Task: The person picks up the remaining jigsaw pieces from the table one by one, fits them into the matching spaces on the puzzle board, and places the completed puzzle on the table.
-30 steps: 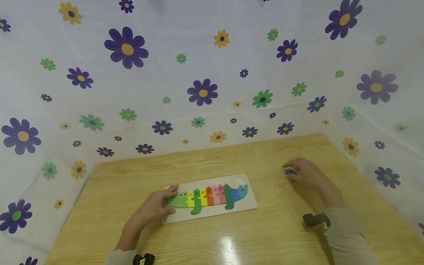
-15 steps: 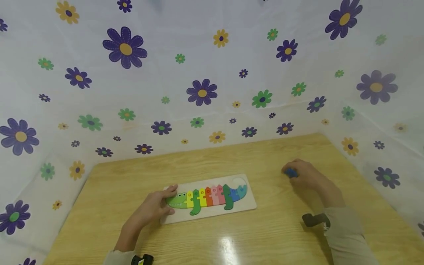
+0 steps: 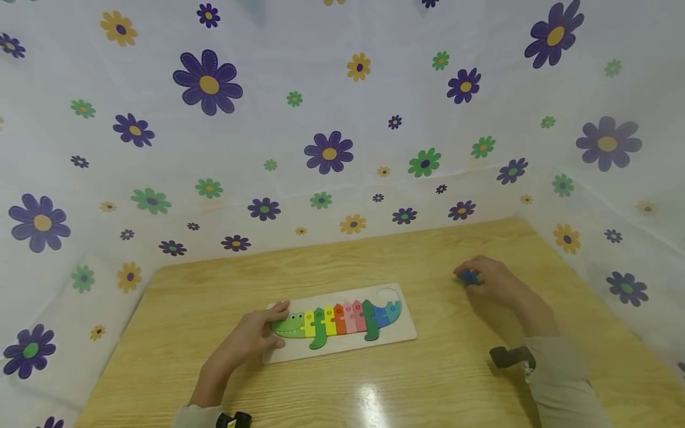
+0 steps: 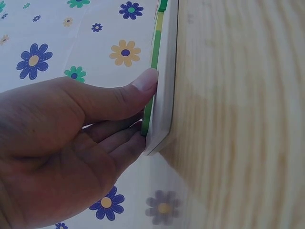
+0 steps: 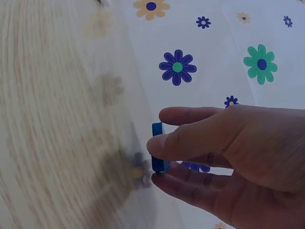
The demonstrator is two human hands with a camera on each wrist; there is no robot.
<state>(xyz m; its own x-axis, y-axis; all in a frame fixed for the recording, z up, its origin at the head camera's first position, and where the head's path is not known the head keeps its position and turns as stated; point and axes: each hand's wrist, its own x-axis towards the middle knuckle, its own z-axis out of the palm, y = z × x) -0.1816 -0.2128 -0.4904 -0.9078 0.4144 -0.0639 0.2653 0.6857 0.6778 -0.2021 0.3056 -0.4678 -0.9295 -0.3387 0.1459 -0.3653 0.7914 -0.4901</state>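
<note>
A wooden crocodile puzzle (image 3: 342, 348) lies on the table, its pale board filled with a row of coloured pieces from green head to blue tail. A pale curl outline shows at the tail's end. My left hand (image 3: 248, 336) holds the board's left end, thumb and fingers about the green head; in the left wrist view the thumb (image 4: 145, 81) lies at the green piece's edge. To the right of the board, my right hand (image 3: 492, 279) pinches a small blue puzzle piece (image 5: 157, 164) between thumb and fingers, close over the table. The fingers partly hide that piece.
The wooden table (image 3: 407, 380) reaches back to a white cloth (image 3: 267, 125) printed with flowers, which also hangs at both sides. Dark wrist devices sit at both sleeves, the right one (image 3: 505, 356) over the tabletop.
The blue piece has turned in my right fingers, with more of its blue showing than a second ago. My left hand and the crocodile board stay put; the head view shifts slightly.
</note>
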